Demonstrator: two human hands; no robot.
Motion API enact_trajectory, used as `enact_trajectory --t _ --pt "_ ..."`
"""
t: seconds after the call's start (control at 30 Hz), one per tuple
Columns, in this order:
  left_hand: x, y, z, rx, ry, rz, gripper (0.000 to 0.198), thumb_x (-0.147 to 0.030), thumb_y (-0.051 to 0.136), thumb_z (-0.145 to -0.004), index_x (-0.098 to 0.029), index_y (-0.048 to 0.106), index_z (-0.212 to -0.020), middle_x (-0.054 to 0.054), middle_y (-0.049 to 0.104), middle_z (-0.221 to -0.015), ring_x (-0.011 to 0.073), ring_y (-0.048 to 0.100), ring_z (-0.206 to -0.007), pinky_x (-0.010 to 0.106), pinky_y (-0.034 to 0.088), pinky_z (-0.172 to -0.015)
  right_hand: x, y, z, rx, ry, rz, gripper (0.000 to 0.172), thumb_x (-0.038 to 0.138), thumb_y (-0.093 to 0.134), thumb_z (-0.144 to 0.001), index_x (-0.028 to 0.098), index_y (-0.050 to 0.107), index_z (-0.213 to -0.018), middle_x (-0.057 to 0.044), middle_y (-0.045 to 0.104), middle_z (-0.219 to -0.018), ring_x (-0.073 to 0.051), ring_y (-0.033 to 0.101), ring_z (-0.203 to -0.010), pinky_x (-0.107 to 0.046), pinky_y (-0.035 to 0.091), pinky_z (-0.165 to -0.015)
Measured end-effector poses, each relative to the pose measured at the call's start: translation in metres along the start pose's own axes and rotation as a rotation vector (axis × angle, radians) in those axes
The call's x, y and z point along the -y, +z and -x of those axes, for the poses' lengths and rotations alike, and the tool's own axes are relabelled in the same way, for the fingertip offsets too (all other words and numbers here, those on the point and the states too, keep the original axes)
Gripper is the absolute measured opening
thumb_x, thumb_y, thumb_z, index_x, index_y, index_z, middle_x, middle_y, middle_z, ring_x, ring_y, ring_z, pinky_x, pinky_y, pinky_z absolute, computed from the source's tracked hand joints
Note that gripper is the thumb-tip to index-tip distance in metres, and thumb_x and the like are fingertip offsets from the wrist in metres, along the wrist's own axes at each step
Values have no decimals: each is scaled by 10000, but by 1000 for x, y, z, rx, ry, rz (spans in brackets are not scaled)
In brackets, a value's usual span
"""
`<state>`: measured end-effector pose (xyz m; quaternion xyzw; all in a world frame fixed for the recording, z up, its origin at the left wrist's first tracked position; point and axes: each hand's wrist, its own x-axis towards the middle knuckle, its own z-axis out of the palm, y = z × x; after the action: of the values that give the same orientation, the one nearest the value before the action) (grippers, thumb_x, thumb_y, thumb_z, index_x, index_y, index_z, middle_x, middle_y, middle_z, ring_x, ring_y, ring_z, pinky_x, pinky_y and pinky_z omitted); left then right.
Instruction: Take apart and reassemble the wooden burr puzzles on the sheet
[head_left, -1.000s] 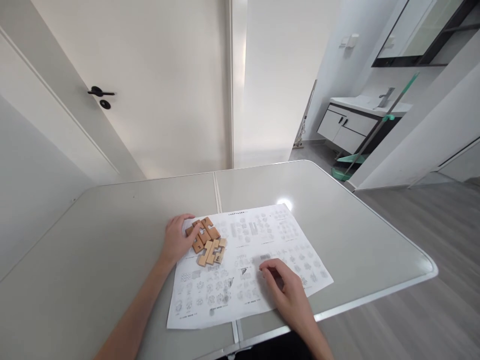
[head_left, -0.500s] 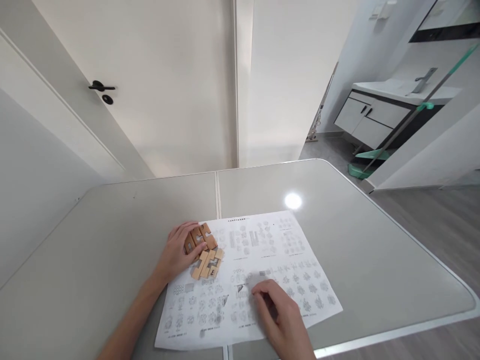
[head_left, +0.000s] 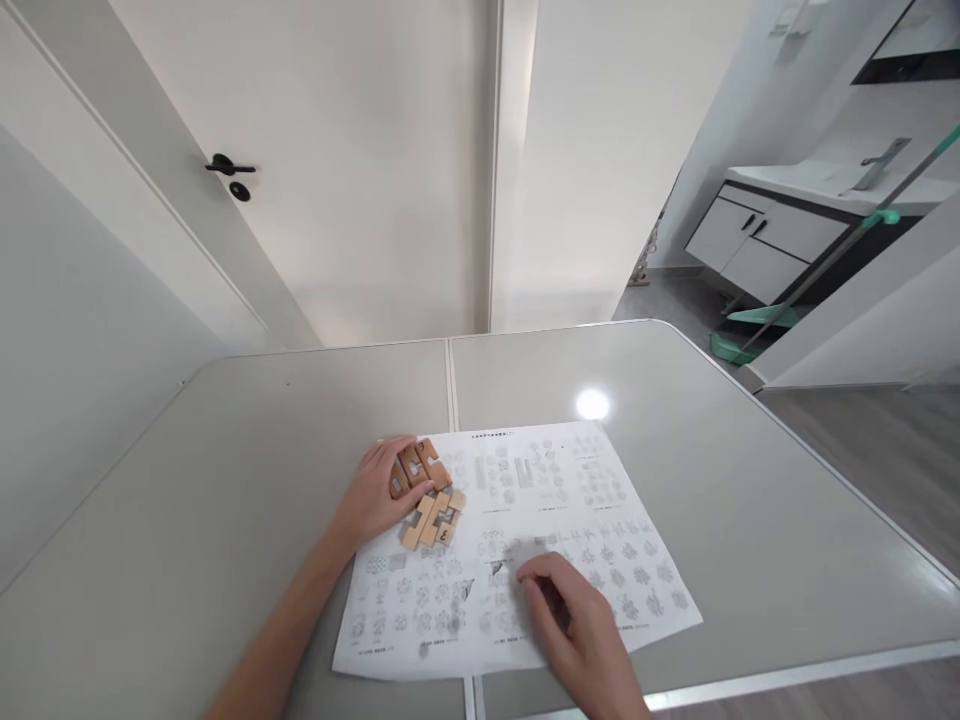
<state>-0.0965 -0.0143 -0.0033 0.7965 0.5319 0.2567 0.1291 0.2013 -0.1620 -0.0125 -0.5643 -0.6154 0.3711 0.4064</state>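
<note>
A printed instruction sheet lies flat on the grey table. Several notched wooden puzzle blocks sit in a cluster on the sheet's upper left corner. My left hand rests on the cluster's left side, fingers curled round the nearest blocks. My right hand lies on the lower middle of the sheet, fingers loosely bent, fingertips pressing the paper, with nothing in it.
A white door with a black handle stands behind the table. At the right, an opening shows a vanity cabinet and a green mop. A seam splits the table. The table's near edge runs close to the sheet's bottom.
My left hand has closed further over the wooden blocks. My right hand has stayed on the sheet. The camera has shifted, so the sheet sits slightly lower and more to the right.
</note>
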Motion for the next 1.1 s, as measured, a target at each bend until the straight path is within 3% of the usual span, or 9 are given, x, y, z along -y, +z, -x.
enact_trajectory --t 0.2,0.73,1.1 --pt "4 1 2 44 -22 8 586 -543 708 -914 -292 513 -1407 92 622 -1412 342 565 -1315 520 469 -1103 -9 2 -1 12 13 66 318 456 484 -1057 237 703 -983 -35 695 -793 -182 607 -644 -252 452 -561" --pt "9 9 1 -32 1 38 620 -573 785 -831 -271 580 -1331 82 674 -1320 344 588 -1278 497 471 -1090 -6 5 0 -13 26 88 320 453 490 -1056 230 712 -998 -41 720 -834 -200 614 -691 -280 474 -635" --pt "-4 10 0 -52 -78 122 656 -538 818 -799 -270 560 -1339 95 661 -1318 333 600 -1258 496 514 -1054 -8 3 -1 -5 13 53 297 436 491 -1049 237 705 -994 -34 711 -821 -197 607 -686 -276 460 -626"
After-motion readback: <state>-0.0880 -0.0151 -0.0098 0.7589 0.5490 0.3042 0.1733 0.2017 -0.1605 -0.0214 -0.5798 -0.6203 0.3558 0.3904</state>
